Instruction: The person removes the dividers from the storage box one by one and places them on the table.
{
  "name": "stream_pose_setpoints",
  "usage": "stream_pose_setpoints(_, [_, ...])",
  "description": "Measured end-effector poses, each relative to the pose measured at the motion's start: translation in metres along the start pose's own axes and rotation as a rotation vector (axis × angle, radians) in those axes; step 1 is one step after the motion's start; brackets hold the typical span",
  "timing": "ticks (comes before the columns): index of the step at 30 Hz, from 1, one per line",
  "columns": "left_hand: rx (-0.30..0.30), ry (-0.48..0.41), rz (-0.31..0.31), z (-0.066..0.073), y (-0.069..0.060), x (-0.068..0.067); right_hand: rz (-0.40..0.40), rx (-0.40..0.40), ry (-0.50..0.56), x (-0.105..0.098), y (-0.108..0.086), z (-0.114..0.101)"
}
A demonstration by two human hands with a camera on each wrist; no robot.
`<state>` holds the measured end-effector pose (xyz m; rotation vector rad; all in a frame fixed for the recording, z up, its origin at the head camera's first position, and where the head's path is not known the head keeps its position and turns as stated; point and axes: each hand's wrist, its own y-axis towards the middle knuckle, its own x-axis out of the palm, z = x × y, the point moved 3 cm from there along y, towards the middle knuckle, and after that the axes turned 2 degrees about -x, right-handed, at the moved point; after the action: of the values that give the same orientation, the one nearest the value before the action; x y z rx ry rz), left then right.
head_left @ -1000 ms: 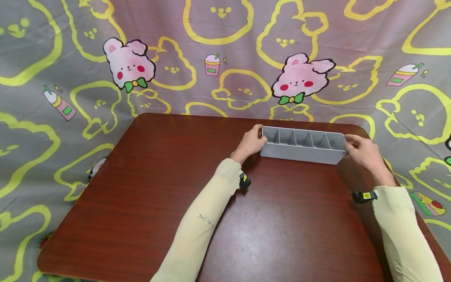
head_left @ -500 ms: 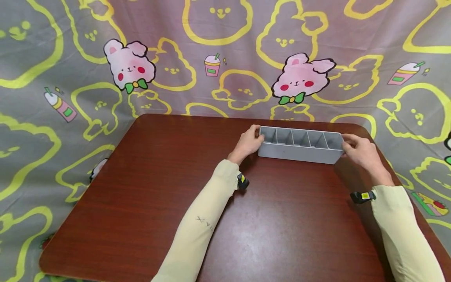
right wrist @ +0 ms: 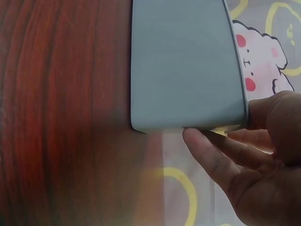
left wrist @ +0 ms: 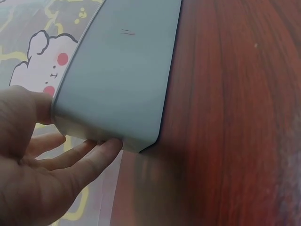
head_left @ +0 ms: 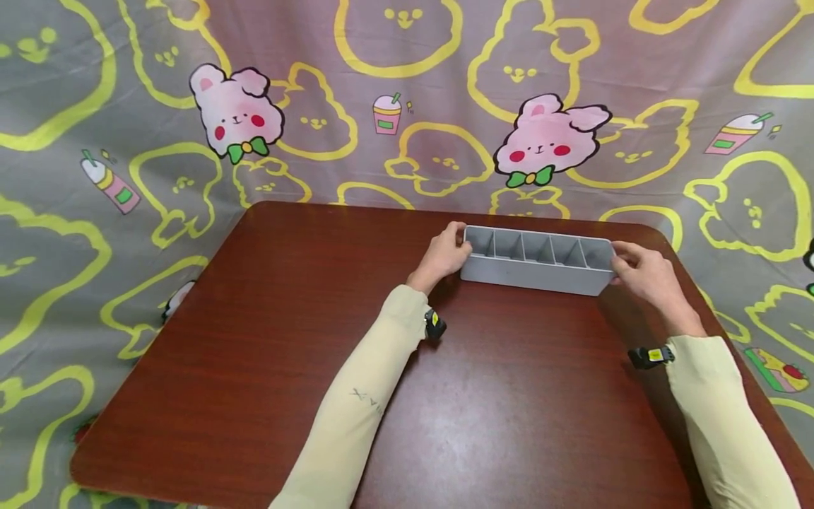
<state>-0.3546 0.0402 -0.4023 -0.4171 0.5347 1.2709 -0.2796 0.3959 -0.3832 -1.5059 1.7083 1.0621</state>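
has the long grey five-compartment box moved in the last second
Yes: in the head view, the box has shifted slightly left against the right-hand pink, black-outlined rabbit print behind it.

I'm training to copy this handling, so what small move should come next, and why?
Probably ease the gray divided tray slightly leftward: the left hand and right hand grip its opposite ends, and it is near the far edge of the table, right of centre.

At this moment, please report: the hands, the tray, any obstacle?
Left hand, right hand: gripping opposite ends. Gray divided tray: upright, open side up. Obstacles: none seen; patterned curtain behind.
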Motion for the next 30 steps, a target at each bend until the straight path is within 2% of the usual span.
stream_pose_setpoints(5, [0.02, -0.002, -0.003, 0.0, -0.001, -0.001, -0.02, 0.024, 0.017, 0.001, -0.001, 0.0])
stream_pose_setpoints(13, [-0.02, -0.018, 0.014, -0.008, -0.002, -0.01, -0.052, -0.003, 0.026, 0.007, 0.007, -0.012])
stream_pose_setpoints(22, [-0.02, -0.05, 0.031, -0.01, -0.003, -0.015, -0.055, 0.0, 0.038, 0.007, 0.011, -0.016])
stream_pose_setpoints(30, [-0.019, -0.03, 0.05, -0.013, -0.006, -0.016, -0.068, 0.002, 0.045, 0.011, 0.012, -0.018])
